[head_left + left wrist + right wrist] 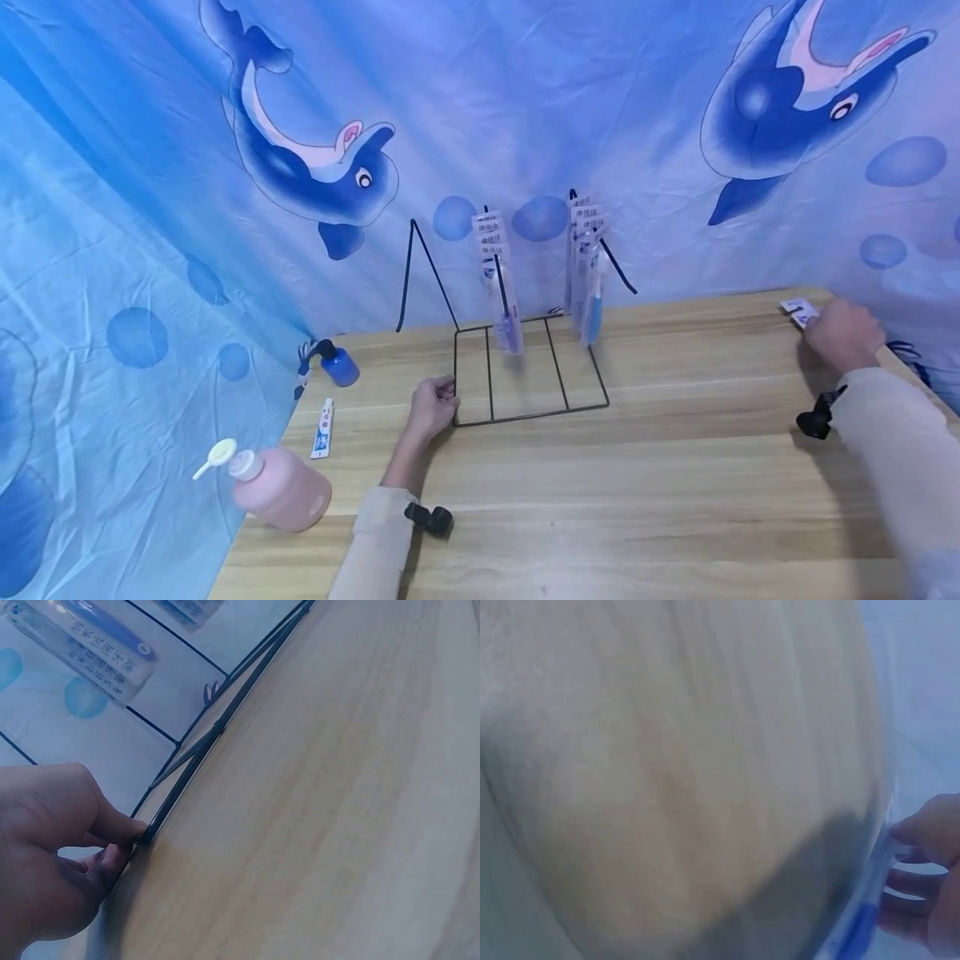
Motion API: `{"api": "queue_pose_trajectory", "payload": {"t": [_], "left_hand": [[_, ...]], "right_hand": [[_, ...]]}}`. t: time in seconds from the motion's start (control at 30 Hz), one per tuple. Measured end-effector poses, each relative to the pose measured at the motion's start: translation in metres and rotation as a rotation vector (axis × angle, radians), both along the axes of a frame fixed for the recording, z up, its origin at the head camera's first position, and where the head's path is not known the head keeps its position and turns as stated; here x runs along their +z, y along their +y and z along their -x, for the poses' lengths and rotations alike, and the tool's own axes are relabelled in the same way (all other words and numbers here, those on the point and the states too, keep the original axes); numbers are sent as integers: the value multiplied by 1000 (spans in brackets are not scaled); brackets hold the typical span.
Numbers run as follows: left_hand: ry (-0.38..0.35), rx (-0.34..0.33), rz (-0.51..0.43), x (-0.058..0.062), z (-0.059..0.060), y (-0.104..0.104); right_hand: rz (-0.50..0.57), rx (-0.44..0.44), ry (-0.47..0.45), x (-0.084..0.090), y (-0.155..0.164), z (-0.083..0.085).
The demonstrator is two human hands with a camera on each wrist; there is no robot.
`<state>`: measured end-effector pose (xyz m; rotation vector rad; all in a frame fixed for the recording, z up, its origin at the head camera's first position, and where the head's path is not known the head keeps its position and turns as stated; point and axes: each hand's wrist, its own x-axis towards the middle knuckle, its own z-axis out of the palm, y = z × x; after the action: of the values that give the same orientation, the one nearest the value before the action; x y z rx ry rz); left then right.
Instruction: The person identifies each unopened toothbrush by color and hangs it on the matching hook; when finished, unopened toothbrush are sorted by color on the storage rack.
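Note:
A black wire rack [532,415] stands at the back of the table. My left hand [435,408] pinches the left side of its base; in the left wrist view thumb and fingers meet on the dark wire [202,754]. Packaged toothbrushes [512,333] hang on the rack's middle hook, and more packaged toothbrushes [596,312] hang on the right one. Far to the right, my right hand [847,333] grips a toothbrush pack [799,312] by the table's edge. The right wrist view shows fingers on its clear plastic, with blue [859,930] inside.
At the left stand a pink pump bottle [288,492] and a small blue bottle [341,367] with a black top. Between them lies a toothpaste tube [322,429]. A blue dolphin-print curtain [645,100] hangs behind the wooden table [675,500].

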<state>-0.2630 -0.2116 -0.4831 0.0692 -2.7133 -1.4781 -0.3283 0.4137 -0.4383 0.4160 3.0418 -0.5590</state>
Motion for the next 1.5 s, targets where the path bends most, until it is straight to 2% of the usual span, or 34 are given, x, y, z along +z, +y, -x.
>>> {"api": "queue_pose_trajectory", "payload": {"t": [0.1, 0.17, 0.27, 0.37, 0.5, 0.6, 0.67, 0.8, 0.9, 1.0, 1.1, 1.23, 1.5], "left_hand": [[13, -9, 1, 0, 2, 0], [21, -8, 4, 0, 3, 0], [28, -6, 11, -1, 3, 0], [25, -9, 13, -1, 3, 0], [13, -11, 10, -1, 1, 0], [5, -13, 4, -1, -1, 0], [14, -15, 9, -1, 0, -1], [17, -10, 26, -2, 1, -3], [27, -15, 31, -3, 2, -3], [35, -21, 22, -4, 2, -1], [35, -14, 13, -3, 3, -2], [31, -7, 5, -3, 2, -3], [42, -14, 18, -1, 2, -1]], "right_hand": [[-3, 26, 117, 16, -1, 1], [15, 31, 193, 33, -7, 2], [51, 26, 307, 67, -27, 0], [90, 43, 407, 105, -57, -8], [82, 112, 553, 149, -107, -30], [73, 173, 696, 170, -146, -54], [57, 227, 825, 178, -169, -70], [56, 351, 972, 185, -211, -106], [111, 450, 993, 182, -239, -129], [193, 550, 997, 171, -264, -142], [278, 630, 987, 157, -288, -145], [356, 684, 975, 146, -314, -142], [405, 730, 924, 130, -349, -135]]}}
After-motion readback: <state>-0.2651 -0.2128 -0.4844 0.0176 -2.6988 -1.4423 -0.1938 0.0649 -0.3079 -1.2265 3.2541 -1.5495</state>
